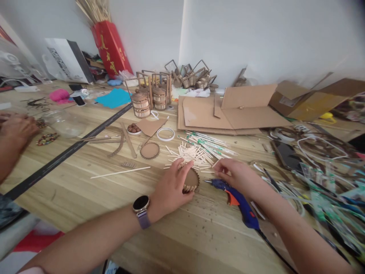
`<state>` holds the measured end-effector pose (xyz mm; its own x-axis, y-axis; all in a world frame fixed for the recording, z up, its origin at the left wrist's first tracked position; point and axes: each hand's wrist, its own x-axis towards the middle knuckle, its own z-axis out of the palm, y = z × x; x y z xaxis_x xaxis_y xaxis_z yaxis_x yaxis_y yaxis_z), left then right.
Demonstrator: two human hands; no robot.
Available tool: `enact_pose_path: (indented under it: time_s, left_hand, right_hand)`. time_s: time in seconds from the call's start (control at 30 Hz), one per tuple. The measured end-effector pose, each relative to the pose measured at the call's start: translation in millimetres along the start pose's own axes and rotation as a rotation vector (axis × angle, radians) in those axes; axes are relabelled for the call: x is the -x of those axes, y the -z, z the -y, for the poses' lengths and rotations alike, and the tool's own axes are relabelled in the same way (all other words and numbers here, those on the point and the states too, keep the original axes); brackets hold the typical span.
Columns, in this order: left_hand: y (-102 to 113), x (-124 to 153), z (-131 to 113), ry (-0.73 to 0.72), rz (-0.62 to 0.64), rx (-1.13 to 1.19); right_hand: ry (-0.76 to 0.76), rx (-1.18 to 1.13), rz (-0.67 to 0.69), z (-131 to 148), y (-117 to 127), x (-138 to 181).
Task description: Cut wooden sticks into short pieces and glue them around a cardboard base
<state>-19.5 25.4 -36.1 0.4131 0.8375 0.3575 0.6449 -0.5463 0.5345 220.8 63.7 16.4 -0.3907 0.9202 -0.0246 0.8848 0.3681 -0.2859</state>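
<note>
My left hand (171,186), with a watch on its wrist, curls its fingers and thumb around the rim of a round cardboard base (191,179). Short pale sticks stand along the near edge of this base. My right hand (232,171) is closed in a pinch beside the pile of short wooden sticks (196,154), and the end of one short stick shows at its fingertips. Under that hand lies a blue glue gun (243,205) with an orange trigger, its nozzle pointing toward the base. A second round cardboard base (149,150) lies farther left.
Small lidded baskets with handles (141,104) stand at the back, near flattened cardboard (205,112). Wrapped stick packs (209,142) lie behind the pile. Cables, plastic wrappers and a phone (286,154) crowd the right. Another person's hand (18,127) rests at the left.
</note>
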Motion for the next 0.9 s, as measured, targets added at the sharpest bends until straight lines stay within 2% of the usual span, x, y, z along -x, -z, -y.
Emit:
enact_pose_path:
  time_s: [0.17, 0.33, 0.63, 0.9]
  left_hand:
    - [1, -1, -1, 0.006, 0.021, -0.018]
    - [1, 0, 0, 0.001, 0.023, -0.010]
    - [2, -1, -2, 0.013, 0.025, 0.009]
    - [3, -1, -3, 0.018, 0.030, 0.004]
  right_hand:
    - [0.086, 0.015, 0.132, 5, -4, -30]
    - [0.074, 0.011, 0.212, 1, -8, -37]
    - [0.051, 0.089, 0.150, -2, -8, -32]
    - [0.076, 0.135, 0.186, 10, -3, -32]
